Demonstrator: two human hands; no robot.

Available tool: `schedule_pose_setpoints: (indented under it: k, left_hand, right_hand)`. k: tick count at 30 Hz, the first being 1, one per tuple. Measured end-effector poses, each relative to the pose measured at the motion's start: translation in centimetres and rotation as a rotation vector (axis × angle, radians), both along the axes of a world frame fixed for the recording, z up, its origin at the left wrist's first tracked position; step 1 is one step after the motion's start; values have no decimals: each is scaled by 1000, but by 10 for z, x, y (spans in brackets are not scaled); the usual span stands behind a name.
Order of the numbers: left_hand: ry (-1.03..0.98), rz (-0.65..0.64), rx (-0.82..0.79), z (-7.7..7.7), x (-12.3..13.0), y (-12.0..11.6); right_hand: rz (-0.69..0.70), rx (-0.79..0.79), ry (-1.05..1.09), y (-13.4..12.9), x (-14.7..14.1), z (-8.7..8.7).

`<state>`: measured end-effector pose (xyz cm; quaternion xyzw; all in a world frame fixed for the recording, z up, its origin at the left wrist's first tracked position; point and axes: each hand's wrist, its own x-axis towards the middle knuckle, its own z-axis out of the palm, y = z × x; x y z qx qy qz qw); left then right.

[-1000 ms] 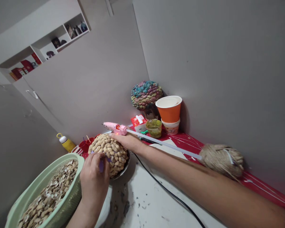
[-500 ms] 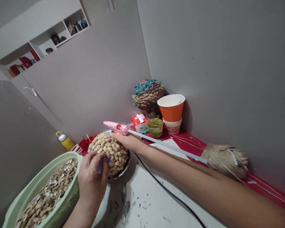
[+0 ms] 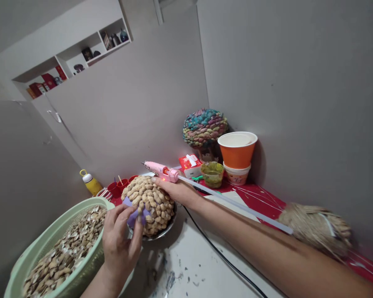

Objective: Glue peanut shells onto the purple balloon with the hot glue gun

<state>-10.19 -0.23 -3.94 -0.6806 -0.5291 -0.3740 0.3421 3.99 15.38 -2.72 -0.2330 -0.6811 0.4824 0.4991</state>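
Note:
A dome covered in peanut shells (image 3: 157, 198) rests in a metal bowl (image 3: 165, 234), with a bare purple patch (image 3: 145, 215) on its near side. My left hand (image 3: 119, 231) is at that patch, its thumb and fingertips closed around a peanut shell (image 3: 140, 207) against the surface; the fingers partly cover it. Behind the dome, my right hand (image 3: 174, 189) grips a pink hot glue gun (image 3: 160, 169), its nozzle pointing left and a long glue stick (image 3: 236, 203) trailing from its back. The right thumb lies along the dome's top edge.
A green basket (image 3: 95, 256) of peanut shells stands at left. Behind are red cups (image 3: 114, 189), a yellow bottle (image 3: 91, 184), a colourful shell tree (image 3: 205, 128), an orange paper bucket (image 3: 238, 153), a yellow-green tub (image 3: 212, 174) and twine (image 3: 315, 227). A black cord (image 3: 217, 250) crosses the white table.
The view has shifted, so everything sits lower and further right. My left fingers have spread a little and show more of the purple patch. The glue gun stays in my right hand.

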Motion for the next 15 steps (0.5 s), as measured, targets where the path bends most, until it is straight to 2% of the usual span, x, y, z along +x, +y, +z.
schedule_pose_setpoints:
  k: [8, 15]
  left_hand:
    - [-18, 14, 5, -15, -8, 0]
    - [-6, 33, 10, -15, -8, 3]
  right_hand:
    - [12, -25, -27, -5, 1, 3]
    - [9, -17, -30, -3, -1, -2]
